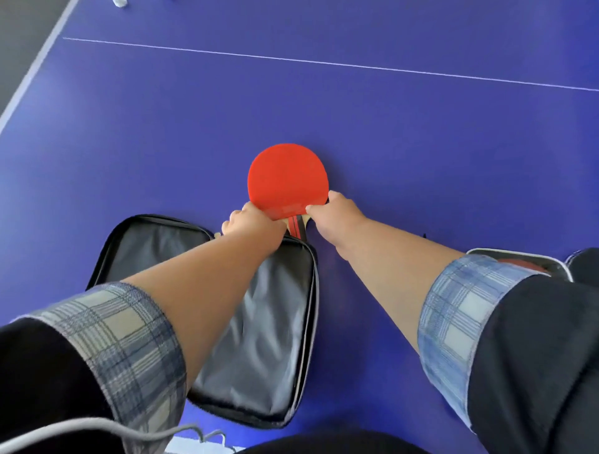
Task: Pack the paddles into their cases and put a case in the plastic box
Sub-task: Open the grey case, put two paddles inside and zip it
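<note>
A red-faced paddle (pixel 287 178) lies on the blue table-tennis table (pixel 421 162), its handle pointing toward me over the far edge of an open black case (pixel 259 324). My left hand (pixel 249 223) grips the paddle's lower left edge near the handle. My right hand (pixel 337 217) pinches its lower right edge. The case lies unzipped and flat, grey lining up, under my left forearm. A second case (pixel 531 262) at the right edge shows a red paddle inside, mostly hidden by my right sleeve.
White lines (pixel 324 63) cross the table at the far side and along its left edge. A small white object (pixel 120 3) sits at the top left. A grey cord (pixel 129 431) hangs near the front edge.
</note>
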A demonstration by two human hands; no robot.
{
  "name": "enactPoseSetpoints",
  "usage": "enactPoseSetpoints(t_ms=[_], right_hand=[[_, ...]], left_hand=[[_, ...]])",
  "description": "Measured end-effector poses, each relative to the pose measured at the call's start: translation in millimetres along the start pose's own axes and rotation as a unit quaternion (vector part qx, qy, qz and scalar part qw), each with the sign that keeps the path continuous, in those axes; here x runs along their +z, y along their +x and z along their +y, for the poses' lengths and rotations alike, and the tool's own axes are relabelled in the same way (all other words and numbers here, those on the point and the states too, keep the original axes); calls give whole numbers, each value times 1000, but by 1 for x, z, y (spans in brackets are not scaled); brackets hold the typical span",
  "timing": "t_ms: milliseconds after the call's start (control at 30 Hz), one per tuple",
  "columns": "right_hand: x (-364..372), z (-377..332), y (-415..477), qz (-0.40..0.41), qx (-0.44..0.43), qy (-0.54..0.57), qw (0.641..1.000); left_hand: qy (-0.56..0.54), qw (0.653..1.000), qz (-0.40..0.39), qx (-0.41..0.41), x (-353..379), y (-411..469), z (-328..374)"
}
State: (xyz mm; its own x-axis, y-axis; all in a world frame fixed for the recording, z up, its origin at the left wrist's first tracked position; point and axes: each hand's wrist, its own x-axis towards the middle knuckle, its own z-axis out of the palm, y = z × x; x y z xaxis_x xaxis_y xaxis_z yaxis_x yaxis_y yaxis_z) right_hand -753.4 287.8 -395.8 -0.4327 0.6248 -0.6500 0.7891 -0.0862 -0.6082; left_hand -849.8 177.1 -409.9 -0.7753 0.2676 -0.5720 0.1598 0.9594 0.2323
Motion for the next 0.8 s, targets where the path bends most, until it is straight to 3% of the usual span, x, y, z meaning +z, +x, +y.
enactPoseSetpoints(t_ms=[167, 400, 600, 800], right_hand=[[-2, -3, 2, 63, -33, 173, 982], [-24, -11, -5, 119, 7, 248, 961], [14, -8, -51, 71, 27, 327, 942], [84, -9, -94, 3, 49, 374, 926]], left_hand=[[-37, 999, 14, 31, 16, -13, 11], [-231, 970, -3, 77, 10, -26, 18], [-494, 869, -8, -16, -11, -55, -18], [-514, 858, -3, 7, -34, -58, -110]])
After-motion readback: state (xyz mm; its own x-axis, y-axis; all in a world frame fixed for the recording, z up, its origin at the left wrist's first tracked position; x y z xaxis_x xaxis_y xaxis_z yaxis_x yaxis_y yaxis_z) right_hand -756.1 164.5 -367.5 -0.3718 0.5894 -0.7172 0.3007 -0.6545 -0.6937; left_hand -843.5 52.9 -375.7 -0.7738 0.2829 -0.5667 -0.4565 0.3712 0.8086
